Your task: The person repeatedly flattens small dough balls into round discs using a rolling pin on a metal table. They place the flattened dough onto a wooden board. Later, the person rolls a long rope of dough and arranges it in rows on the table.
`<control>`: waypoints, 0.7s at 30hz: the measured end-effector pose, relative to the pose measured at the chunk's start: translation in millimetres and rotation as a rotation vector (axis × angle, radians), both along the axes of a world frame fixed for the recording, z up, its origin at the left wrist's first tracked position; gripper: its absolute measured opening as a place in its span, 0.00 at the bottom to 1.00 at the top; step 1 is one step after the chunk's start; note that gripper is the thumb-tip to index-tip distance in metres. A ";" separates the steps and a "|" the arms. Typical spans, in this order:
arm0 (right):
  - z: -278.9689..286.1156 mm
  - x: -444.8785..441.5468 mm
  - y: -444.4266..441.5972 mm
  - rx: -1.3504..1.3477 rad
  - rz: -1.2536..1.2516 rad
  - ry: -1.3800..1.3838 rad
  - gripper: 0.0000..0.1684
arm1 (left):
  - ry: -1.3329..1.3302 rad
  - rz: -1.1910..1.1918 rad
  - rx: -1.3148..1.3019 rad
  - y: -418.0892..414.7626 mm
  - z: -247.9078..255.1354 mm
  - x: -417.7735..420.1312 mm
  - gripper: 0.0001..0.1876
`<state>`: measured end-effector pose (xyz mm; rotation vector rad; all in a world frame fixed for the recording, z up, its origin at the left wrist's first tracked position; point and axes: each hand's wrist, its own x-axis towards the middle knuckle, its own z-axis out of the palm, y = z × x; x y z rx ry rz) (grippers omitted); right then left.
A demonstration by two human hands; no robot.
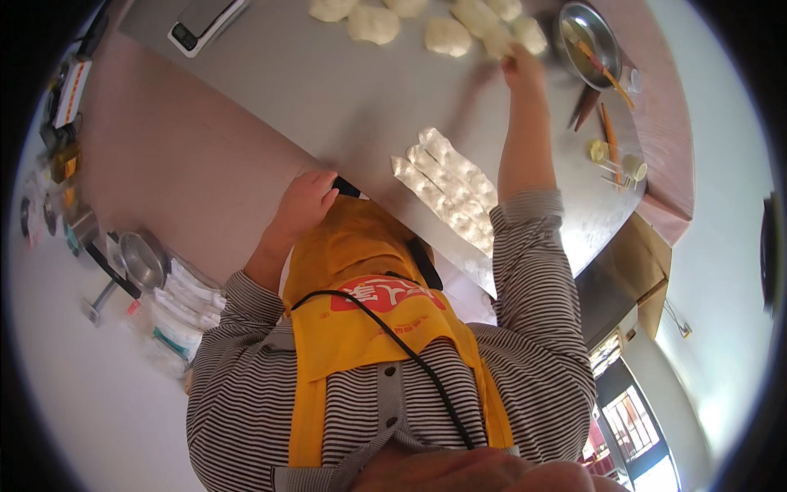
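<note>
My right hand (pixel 521 64) reaches to the far side of the grey worktop (pixel 276 80), its fingertips at a dough piece (pixel 499 42) in a group of pale dough lumps. Whether the fingers grip it cannot be told. More dough lumps (pixel 374 24) lie to the left along the top edge. Nearer to me, long dimpled strips of dough (pixel 449 184) lie side by side, shining in the light. My left hand (pixel 310 195) rests near the worktop's front edge, fingers slightly spread, holding nothing.
A metal bowl (pixel 590 43) with a brush (pixel 605 71) stands at the back right. Near it lie a wooden-handled tool (pixel 587 107), a tapered wooden stick (pixel 609 132) and a clear container (pixel 632 169). A digital scale (pixel 195 31) sits upper left. A metal basin (pixel 142 258) and bags (pixel 184 307) are at left.
</note>
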<state>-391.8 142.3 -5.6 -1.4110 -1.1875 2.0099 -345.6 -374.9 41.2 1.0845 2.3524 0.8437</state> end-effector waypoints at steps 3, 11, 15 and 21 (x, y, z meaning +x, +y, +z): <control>59.1 66.4 -33.0 0.469 0.084 -0.038 0.15 | -0.074 -0.039 0.025 32.5 16.9 -3.3 0.17; 21.1 224.9 -60.6 1.135 0.575 -0.776 0.40 | -0.037 -0.352 0.052 204.0 8.0 -15.7 0.25; 12.6 203.9 -67.6 1.296 0.816 -0.548 0.44 | 0.283 -0.561 0.156 327.4 -20.0 1.5 0.32; 2.2 242.7 -57.5 1.396 0.737 -0.658 0.23 | 0.149 -0.730 -0.161 356.4 -39.7 -20.0 0.28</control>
